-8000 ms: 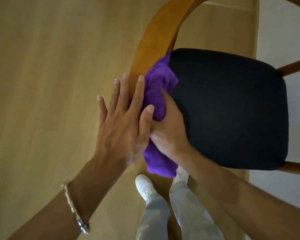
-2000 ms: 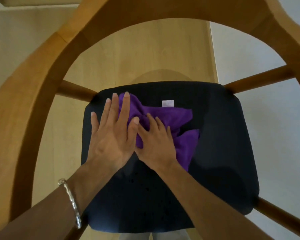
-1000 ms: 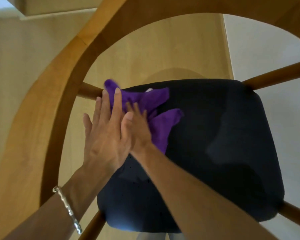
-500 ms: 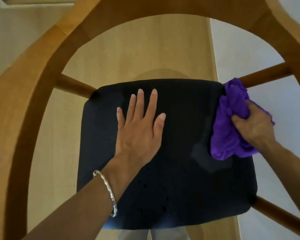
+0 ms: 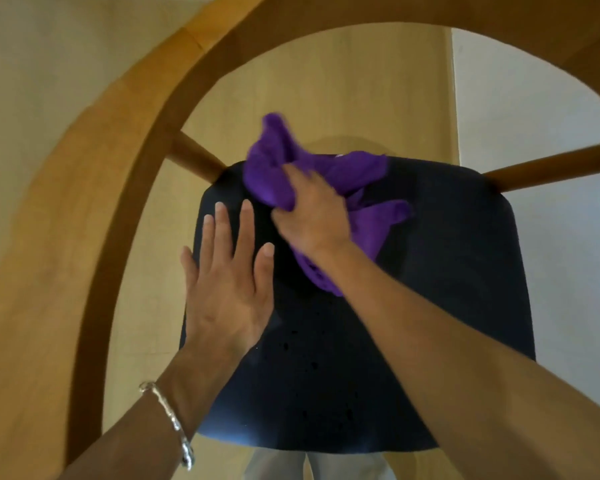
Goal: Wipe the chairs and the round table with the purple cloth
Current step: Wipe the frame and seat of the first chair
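- Landmark: the dark padded seat (image 5: 430, 271) of the wooden chair, with its curved timber hoop (image 5: 125, 140) arching above the seat.
- Your right hand (image 5: 309, 216) curls its fingers round the bunched purple cloth (image 5: 354, 174) at the seat's far left corner. One tail of the cloth hangs past the seat's far edge.
- Your left hand (image 5: 229, 289) lies flat on the seat's left side, fingers (image 5: 222, 230) straight and slightly spread.
- Risk: the loose tail may snag the round wooden strut (image 5: 194, 157) at that corner. The bunched cloth will likely miss patches of the seat — notably beneath your left palm.
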